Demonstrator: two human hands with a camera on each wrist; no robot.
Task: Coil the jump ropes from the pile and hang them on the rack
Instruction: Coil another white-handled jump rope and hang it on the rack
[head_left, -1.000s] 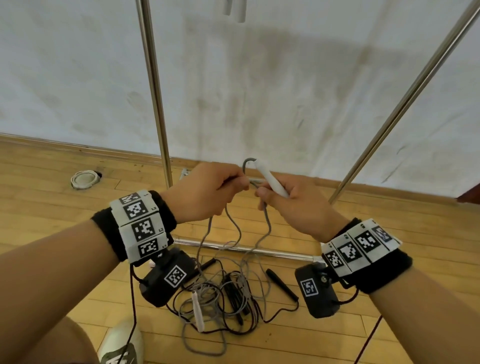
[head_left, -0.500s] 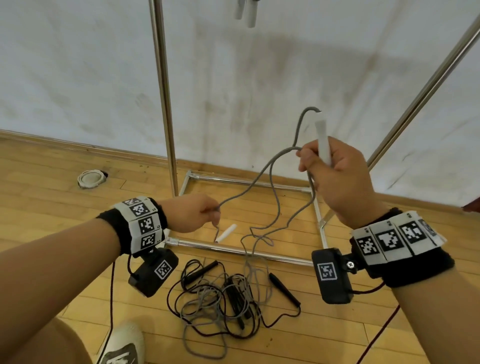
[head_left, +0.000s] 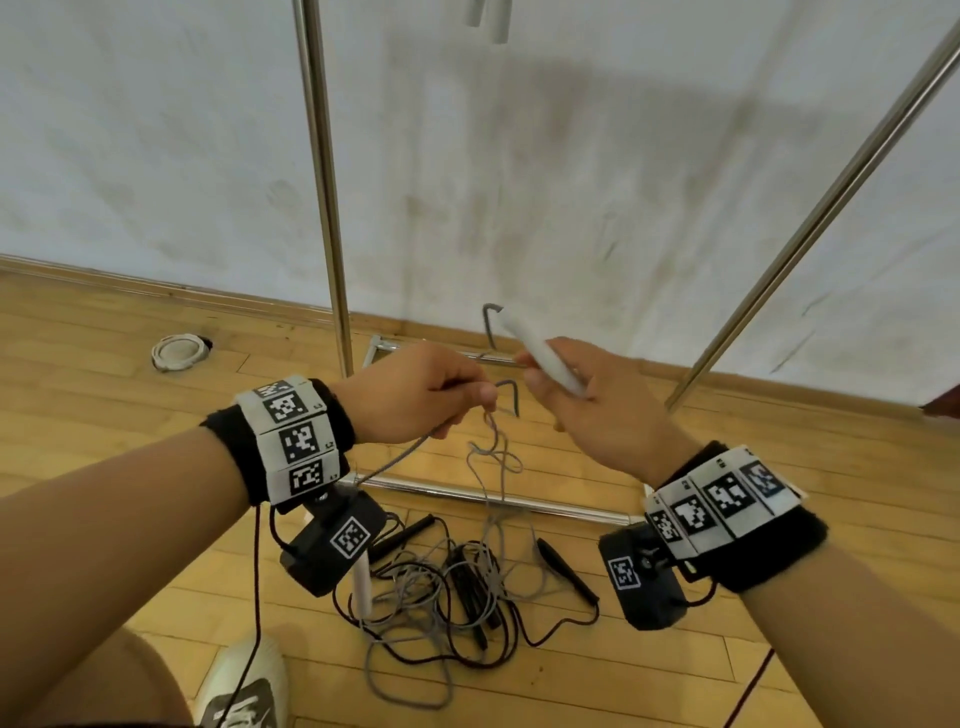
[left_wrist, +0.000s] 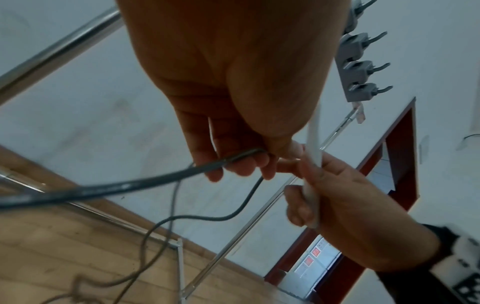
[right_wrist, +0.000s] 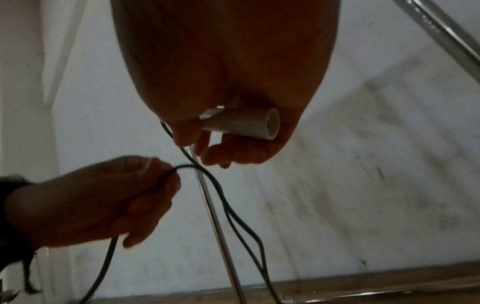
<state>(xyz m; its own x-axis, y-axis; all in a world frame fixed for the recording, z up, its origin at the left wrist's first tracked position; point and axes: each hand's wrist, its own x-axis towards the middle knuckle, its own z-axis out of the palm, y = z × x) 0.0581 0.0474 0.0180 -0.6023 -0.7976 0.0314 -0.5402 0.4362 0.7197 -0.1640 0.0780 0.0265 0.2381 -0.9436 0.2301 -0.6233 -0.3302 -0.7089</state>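
Observation:
My right hand (head_left: 545, 384) grips the white handle (head_left: 540, 348) of a grey jump rope (head_left: 500, 447), tip pointing up and left. Close beside it, my left hand (head_left: 467, 400) pinches the same rope between thumb and fingers. In the left wrist view the rope (left_wrist: 130, 185) runs out from the left hand (left_wrist: 244, 158) toward the floor. From the right wrist camera the handle (right_wrist: 246, 125) lies across my right hand (right_wrist: 213, 156). The rope trails down into a tangled pile (head_left: 441, 587) of grey and black ropes, where its other white handle (head_left: 362, 582) shows.
The metal rack stands ahead: left pole (head_left: 324, 182), slanted right pole (head_left: 831, 192), base bar (head_left: 498, 499). White handles (head_left: 488, 15) hang at the top. A pale coil (head_left: 179, 352) lies by the wall. Black handles (head_left: 566, 566) lie in the pile. My shoe (head_left: 244, 691) is near.
My right hand has come down from its raised position with the handle. The left hand rose to meet it, still holding the rope. The far white handle has dropped back toward the pile.

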